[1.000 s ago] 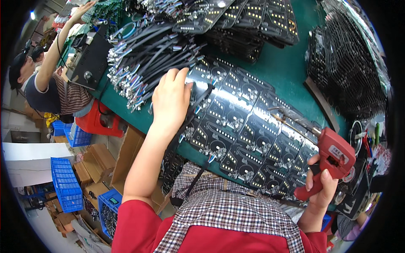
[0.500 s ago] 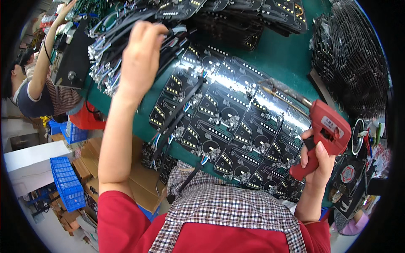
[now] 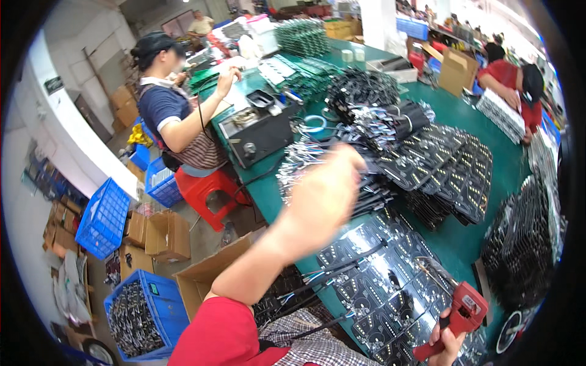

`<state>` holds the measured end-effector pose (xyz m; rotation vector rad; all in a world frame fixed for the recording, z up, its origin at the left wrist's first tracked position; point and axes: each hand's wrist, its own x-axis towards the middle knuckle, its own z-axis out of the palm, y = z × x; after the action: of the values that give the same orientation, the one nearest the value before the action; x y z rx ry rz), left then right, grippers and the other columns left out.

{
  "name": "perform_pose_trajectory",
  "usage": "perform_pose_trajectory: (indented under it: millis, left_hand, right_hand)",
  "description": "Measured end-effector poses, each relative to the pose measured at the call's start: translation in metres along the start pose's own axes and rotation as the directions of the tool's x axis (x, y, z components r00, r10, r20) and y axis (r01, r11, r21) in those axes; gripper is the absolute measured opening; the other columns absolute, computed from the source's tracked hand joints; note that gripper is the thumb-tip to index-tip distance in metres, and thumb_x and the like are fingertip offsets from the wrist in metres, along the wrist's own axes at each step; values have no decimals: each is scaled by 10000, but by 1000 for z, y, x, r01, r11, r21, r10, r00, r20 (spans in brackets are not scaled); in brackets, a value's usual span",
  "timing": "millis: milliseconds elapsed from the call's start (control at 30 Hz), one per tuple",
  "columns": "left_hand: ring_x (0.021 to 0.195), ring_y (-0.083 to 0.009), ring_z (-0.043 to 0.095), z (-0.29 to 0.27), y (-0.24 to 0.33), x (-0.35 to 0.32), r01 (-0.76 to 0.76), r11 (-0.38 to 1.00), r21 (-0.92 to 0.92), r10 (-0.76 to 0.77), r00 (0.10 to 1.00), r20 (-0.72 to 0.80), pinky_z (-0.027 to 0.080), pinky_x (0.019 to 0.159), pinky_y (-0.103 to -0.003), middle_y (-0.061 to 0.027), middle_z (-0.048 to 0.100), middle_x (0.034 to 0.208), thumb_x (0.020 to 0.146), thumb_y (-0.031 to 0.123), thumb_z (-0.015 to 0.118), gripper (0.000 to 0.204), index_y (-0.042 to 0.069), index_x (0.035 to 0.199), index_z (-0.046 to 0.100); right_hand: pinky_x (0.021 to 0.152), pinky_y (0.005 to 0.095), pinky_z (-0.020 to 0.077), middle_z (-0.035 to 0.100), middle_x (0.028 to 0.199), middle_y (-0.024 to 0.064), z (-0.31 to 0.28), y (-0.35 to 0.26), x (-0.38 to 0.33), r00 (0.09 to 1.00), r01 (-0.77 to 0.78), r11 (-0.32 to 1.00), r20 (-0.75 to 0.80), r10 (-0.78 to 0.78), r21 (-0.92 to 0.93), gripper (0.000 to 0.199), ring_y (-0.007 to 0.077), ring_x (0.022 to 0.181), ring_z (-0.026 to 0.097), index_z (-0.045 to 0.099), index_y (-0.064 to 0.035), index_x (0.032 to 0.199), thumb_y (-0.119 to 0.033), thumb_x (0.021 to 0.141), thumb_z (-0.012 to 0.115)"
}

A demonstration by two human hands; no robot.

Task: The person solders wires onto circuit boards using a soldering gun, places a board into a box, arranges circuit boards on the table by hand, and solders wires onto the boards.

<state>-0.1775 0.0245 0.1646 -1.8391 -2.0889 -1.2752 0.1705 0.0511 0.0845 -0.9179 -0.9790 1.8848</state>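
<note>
My right hand [image 3: 448,345] is wrapped round the handle of a red soldering gun [image 3: 469,307]. Its long metal tip points up and left over a panel of black circuit boards [image 3: 400,332] lying on the green table. Black cables [image 3: 349,265] with coloured wire ends lie across the panel's left part. Above the panel, my left hand [image 3: 323,189] is stretched out at a heap of black cables with white plug ends [image 3: 295,160]. Motion smears its fingers, so whether they hold a cable is not visible.
Stacked black boards [image 3: 442,165] stand beyond the panel, more boards [image 3: 519,244] at the right. A black box-shaped device [image 3: 264,143] sits on the green table [image 3: 427,93]. A co-worker [image 3: 174,104] works at far left beside a red stool [image 3: 210,195]. Blue crates [image 3: 104,216] stand left.
My view has swung up and left, bringing in more of the room. The left hand stays at the cable heap, now more blurred. The soldering gun remains in my right hand.
</note>
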Motion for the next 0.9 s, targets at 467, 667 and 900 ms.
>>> perform_pose_trajectory:
  millis: [467, 667, 900]
  left_hand:
    - [716, -110, 538, 97, 100, -166, 699, 302, -648, 204, 617, 760, 455, 631, -274, -62, 553, 775, 939, 201, 478, 207, -3, 945, 510]
    - [705, -97, 593, 69, 110, -158, 847, 268, -459, -113, 501, 858, 468, 603, -231, -64, 614, 786, 888, 72, 541, 87, -5, 929, 535]
    - [724, -211, 572, 66, 41, -142, 142, 985, -97, -143, 990, -4, 458, 621, -287, -105, 563, 825, 758, -65, 607, 178, -15, 928, 622]
  right_hand:
    - [833, 232, 411, 437, 1220, 68, -38, 72, -51, 945, 289, 742, 57, -322, -605, 630, 105, 957, 483, 328, 1, 1327, 121, 759, 574]
    - [772, 305, 461, 492, 1091, 146, 0, 40, -51, 910, 412, 428, 340, -237, -804, 649, 166, 806, 555, 315, 31, 1317, -16, 751, 629]
    - [457, 211, 420, 532, 970, 180, -5, 17, -37, 983, 168, 928, -11, -182, -332, 638, 116, 549, 510, 367, 64, 1217, -157, 717, 696]
